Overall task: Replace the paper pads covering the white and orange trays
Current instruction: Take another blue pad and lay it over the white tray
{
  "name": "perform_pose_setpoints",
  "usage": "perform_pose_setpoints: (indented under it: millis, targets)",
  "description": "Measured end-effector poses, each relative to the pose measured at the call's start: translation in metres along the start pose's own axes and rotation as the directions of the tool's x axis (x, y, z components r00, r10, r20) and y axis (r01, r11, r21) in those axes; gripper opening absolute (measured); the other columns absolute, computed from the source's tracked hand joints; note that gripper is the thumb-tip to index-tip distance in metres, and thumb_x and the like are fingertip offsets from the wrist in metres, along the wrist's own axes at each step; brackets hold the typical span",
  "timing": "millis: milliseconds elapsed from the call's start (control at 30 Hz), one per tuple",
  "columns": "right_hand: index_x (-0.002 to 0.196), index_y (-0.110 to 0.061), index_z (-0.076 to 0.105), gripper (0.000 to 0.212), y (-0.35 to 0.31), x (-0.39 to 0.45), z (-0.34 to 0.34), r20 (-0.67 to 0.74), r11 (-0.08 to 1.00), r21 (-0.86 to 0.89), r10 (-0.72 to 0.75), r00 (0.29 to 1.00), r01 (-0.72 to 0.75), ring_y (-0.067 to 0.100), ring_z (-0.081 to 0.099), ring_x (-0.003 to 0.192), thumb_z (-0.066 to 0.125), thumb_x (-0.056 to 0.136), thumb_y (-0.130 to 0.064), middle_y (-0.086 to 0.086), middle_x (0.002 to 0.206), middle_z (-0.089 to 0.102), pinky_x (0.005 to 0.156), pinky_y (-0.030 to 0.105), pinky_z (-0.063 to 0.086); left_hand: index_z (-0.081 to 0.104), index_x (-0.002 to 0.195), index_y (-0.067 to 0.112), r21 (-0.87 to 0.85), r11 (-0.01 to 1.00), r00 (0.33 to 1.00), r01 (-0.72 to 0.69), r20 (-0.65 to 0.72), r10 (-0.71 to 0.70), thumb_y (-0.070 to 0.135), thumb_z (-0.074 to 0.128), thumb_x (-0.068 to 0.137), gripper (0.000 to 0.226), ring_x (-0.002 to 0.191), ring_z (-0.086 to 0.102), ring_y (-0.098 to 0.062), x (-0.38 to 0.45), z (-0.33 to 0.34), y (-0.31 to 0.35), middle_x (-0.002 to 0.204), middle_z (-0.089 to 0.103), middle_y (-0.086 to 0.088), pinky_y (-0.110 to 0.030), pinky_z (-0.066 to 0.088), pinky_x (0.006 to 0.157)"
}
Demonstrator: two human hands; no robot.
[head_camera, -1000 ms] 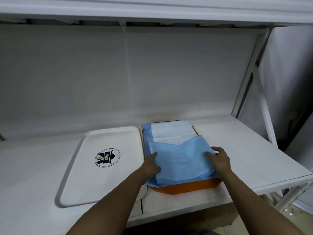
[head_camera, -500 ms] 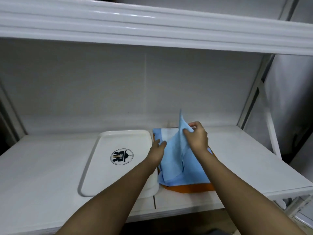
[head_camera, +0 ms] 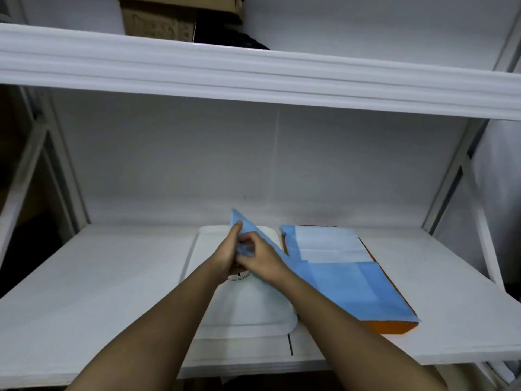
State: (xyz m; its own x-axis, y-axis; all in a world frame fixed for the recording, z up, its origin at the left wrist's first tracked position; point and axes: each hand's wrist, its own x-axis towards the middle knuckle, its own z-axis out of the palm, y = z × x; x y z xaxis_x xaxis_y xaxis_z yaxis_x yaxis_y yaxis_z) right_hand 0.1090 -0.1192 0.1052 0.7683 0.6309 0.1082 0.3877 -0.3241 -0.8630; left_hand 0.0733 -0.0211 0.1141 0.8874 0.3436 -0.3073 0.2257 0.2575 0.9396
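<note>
Orange tray [head_camera: 394, 328] — pad-covered (white tray [head_camera: 253, 311] bare).

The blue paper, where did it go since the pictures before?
The top blue paper pad came up off the orange tray and moved left over the white tray. Both the left hand and the right hand now have a grip on it. Another blue pad stayed on the orange tray, and neither tray moved on the shelf.

Bare white shelf surface [head_camera: 98, 277] lies open left of the flat white plastic tray [head_camera: 253, 314], while the thick white upper shelf [head_camera: 253, 77] caps the headroom above.
</note>
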Motion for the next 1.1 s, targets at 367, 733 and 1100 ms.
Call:
perform_pose_setpoints:
  millis: [367, 733, 1100]
  targets:
    - [0.139, -0.018, 0.040, 0.054, 0.106, -0.006, -0.042, -0.343, 0.793, -0.381, 0.355, 0.870, -0.474, 0.028, 0.043, 0.128, 0.055, 0.090, -0.033, 0.007, 0.138, 0.045, 0.102, 0.038, 0.035, 0.038, 0.138, 0.012, 0.394, 0.918, 0.976, 0.047, -0.214, 0.042, 0.002, 0.049, 0.089, 0.050, 0.078, 0.056, -0.022, 0.026, -0.080, -0.050, 0.104, 0.058, -0.012, -0.028, 0.047, 0.063]
    - [0.148, -0.009, 0.012, 0.074, 0.146, -0.007, -0.046, -0.316, 0.801, -0.131, 0.525, 0.791, -0.584, 0.036, 0.049, 0.119, 0.056, 0.091, -0.025, 0.017, 0.135, 0.047, 0.093, 0.040, 0.040, 0.039, 0.136, 0.012, 0.887, 0.385, 0.958, 0.255, -0.287, 0.026, 0.018, 0.045, 0.092, 0.045, 0.122, 0.048, -0.031, 0.044, -0.092, -0.101, 0.133, 0.042, -0.014, -0.036, 0.042, 0.099]
    - [0.090, -0.008, 0.050, 0.018, 0.111, 0.006, -0.058, -0.263, 0.832, -0.025, 0.529, 0.807, -0.554, 0.024, 0.052, 0.082, 0.049, 0.095, -0.026, 0.008, 0.091, 0.053, 0.077, 0.037, 0.045, 0.027, 0.147, 0.015, 0.971, 0.136, 0.968, 0.196, -0.168, -0.188, 0.047, 0.058, 0.086, 0.075, 0.134, 0.036, -0.026, 0.021, -0.064, -0.074, 0.147, 0.028, -0.012, -0.032, 0.034, 0.105]
